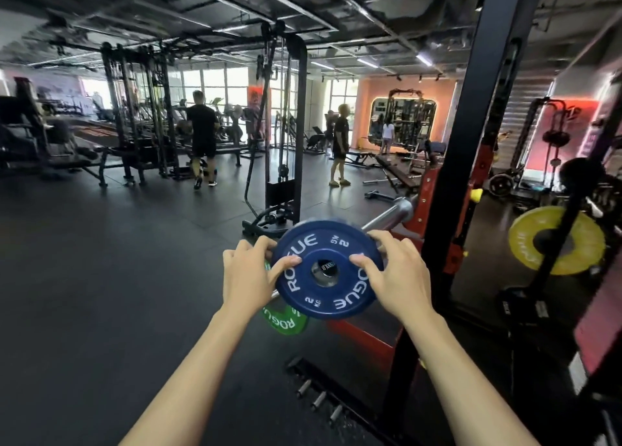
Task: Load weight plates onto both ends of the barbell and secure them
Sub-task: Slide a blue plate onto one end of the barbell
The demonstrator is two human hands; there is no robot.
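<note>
A small blue 2 kg plate [323, 297] marked ROGUE faces me, and the end of the barbell sleeve shows through its centre hole. My left hand [249, 274] grips the plate's left rim with the thumb on its face. My right hand [393, 270] holds the right rim, thumb also on the face. The silver barbell [392, 215] runs back and right from the plate to the rack. A green plate [286, 322] shows partly below and behind the blue one. A yellow plate [528, 240] sits at the far side of the rack.
A black and red rack upright [468, 163] stands close on the right, with storage pegs [319, 398] on its base by the floor. A cable machine [286, 126] stands straight ahead. Several people stand farther back among benches and machines. Dark rubber floor [101, 277] spreads to the left.
</note>
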